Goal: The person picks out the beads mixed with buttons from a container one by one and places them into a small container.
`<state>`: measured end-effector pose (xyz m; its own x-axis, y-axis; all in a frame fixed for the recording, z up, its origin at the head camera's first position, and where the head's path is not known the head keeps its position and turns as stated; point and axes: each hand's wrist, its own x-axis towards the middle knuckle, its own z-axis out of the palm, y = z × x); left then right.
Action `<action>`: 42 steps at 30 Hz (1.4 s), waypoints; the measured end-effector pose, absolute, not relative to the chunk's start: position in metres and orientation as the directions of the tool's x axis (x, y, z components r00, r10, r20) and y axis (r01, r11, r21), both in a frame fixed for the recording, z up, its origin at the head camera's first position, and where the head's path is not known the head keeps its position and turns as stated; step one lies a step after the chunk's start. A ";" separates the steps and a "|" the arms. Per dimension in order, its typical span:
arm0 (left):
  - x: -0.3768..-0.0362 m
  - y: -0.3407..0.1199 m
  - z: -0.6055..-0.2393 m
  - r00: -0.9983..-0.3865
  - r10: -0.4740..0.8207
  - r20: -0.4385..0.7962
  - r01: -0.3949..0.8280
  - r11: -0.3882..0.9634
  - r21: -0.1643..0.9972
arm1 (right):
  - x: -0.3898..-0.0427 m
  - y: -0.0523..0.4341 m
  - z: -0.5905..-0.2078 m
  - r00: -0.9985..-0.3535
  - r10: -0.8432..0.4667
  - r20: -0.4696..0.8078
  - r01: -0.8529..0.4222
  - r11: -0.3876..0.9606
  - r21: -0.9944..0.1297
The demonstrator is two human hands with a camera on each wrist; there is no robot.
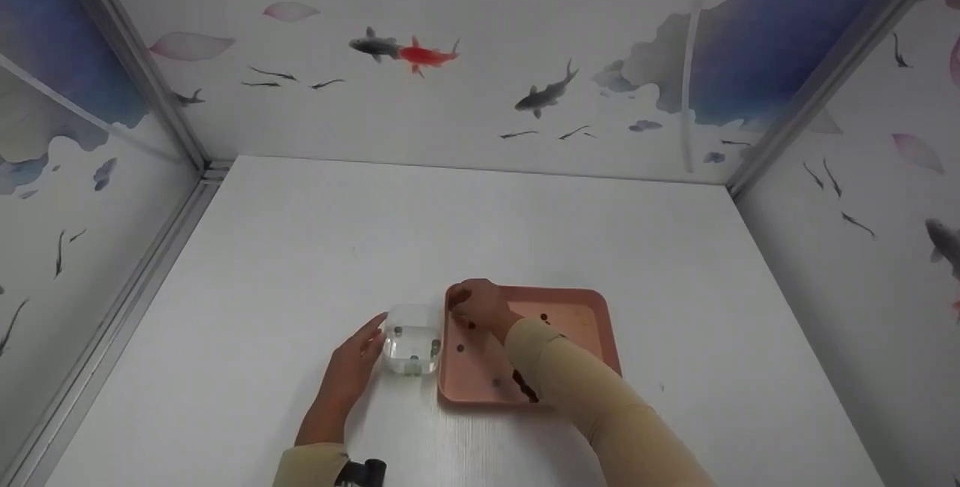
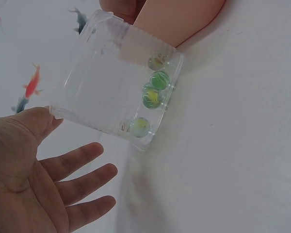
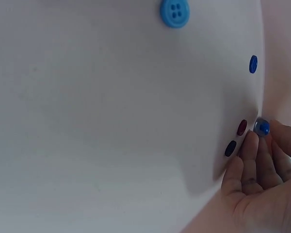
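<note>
My left hand (image 1: 349, 373) is at the left side of a clear plastic box (image 2: 94, 77). Its thumb and index finger pinch the box's rim, while the other fingers stretch out below. Several glass marbles (image 2: 152, 97) with green and yellow swirls lie at the bottom. My right hand (image 1: 486, 308) reaches into the far left corner of a pink tray (image 1: 555, 294). Thumb and fingers pinch a glass marble (image 3: 262, 127) with blue in it, close to the tray wall. A red button (image 3: 242, 127) and a dark button (image 3: 230, 148) lie beside the fingertips.
A light blue four-hole button (image 3: 175, 12) and a darker blue button (image 3: 253, 64) are also in the tray. Beneath the right forearm, dark pieces (image 1: 525, 386) show at the tray's near side. Panels printed with fish (image 1: 544, 97) enclose the white table (image 1: 360, 209).
</note>
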<state>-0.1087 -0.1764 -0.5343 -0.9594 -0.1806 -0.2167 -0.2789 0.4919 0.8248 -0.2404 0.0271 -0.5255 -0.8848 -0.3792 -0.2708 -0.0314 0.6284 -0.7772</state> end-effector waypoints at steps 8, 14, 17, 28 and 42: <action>-0.107 -0.176 -0.535 -0.964 -0.171 -0.201 -0.261 0.504 0.824 | -0.241 0.026 -0.534 -0.903 -0.357 -0.238 -0.059 0.653 -0.755; -0.107 -0.175 -0.535 -0.962 -0.171 -0.212 -0.270 0.502 0.821 | -0.242 0.025 -0.542 -0.917 -0.338 -0.213 -0.066 0.654 -0.754; -0.107 -0.175 -0.536 -0.963 -0.169 -0.209 -0.267 0.503 0.822 | -0.242 0.025 -0.543 -0.920 -0.342 -0.192 -0.090 0.660 -0.746; -0.108 -0.175 -0.537 -0.965 -0.176 -0.194 -0.257 0.503 0.825 | -0.241 0.026 -0.538 -0.919 -0.351 -0.181 -0.118 0.681 -0.723; -0.107 -0.177 -0.534 -0.968 -0.169 -0.184 -0.245 0.507 0.826 | -0.238 0.031 -0.523 -0.901 -0.376 -0.218 -0.104 0.673 -0.733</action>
